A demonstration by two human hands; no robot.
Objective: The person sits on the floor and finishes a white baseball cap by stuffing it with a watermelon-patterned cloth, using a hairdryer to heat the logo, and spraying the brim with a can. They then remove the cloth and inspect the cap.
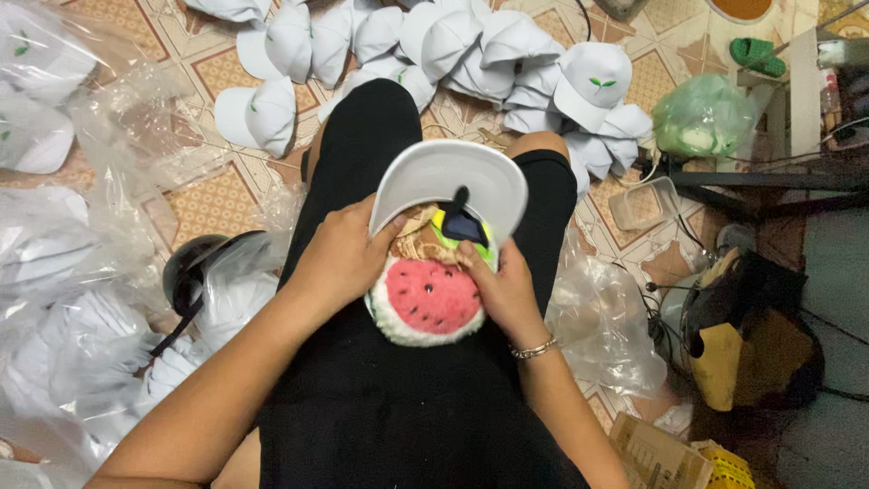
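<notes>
On the lap, a watermelon cushion sits between both hands. The left hand and right hand clamp a white cap at 12 o'clock. More caps lie beyond, with plastic bags at 9 o'clock.

Two hands: the left hand and the right hand; one white cap on the lap; one watermelon-patterned plush piece beneath it; one bracelet; a pile of white caps on the floor, too overlapped to count exactly, well over a dozen; one green bag; one clear plastic tub; one pair of green sandals.
</notes>
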